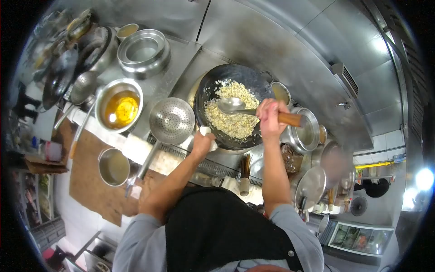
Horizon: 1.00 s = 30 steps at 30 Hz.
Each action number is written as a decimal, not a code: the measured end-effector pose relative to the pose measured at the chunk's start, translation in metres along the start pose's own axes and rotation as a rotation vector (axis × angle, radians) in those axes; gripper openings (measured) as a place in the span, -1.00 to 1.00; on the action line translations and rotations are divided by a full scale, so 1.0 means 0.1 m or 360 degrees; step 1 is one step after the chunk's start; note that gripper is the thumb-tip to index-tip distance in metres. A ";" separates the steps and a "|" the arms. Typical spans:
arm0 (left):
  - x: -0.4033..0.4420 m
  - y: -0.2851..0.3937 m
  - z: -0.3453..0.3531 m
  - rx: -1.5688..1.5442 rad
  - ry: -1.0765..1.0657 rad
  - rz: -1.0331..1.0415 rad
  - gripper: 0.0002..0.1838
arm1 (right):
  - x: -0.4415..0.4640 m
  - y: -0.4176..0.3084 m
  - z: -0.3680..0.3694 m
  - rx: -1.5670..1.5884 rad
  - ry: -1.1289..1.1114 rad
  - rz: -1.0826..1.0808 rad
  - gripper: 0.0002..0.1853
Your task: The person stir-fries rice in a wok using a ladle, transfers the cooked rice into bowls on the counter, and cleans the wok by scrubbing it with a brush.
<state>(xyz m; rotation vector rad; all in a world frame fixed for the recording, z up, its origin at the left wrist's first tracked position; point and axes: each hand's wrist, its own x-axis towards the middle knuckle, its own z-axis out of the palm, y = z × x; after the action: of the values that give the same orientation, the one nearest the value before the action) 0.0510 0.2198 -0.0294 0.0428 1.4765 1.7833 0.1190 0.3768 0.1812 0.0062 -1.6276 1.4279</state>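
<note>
A black wok (213,81) sits on the stove and holds pale, finely chopped food (235,124), perhaps garlic or egg. My right hand (271,115) is closed round the wooden-handled ladle (232,105), whose metal bowl rests over the food. At the wok's near left edge my left hand (202,143) is closed on a white cloth (206,131); the part of the rim under it is hidden. Just left of that hand lies a perforated strainer (172,120), its handle pointing toward me.
Left of the strainer stands a metal bowl of yellow oil (121,109). A lidded-looking steel pot (144,52) is behind it. A bamboo brush (244,177) lies in front of the wok. Several pots, including a steel pot (306,129), crowd the right side. A pot of cloudy liquid (113,167) stands lower left.
</note>
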 end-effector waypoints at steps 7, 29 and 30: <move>-0.02 0.05 -0.01 0.0015 -0.0045 0.0014 -0.67 | 0.10 0.08 -0.14 -0.0036 0.0080 0.0027 -0.71; 0.08 -0.06 -0.03 0.0143 0.0036 -0.0005 -0.55 | 0.26 0.62 -0.23 0.0012 0.0221 0.0134 -0.69; 0.09 -0.06 -0.02 0.0132 0.0045 -0.0011 -0.54 | 0.32 0.46 -0.21 -0.0081 0.0182 0.0171 -0.69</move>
<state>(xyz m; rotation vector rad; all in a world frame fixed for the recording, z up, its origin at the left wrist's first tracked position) 0.0473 0.2229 -0.0390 0.0547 1.5685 1.7232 0.0886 0.4256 0.1630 -0.1910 -1.5894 1.4405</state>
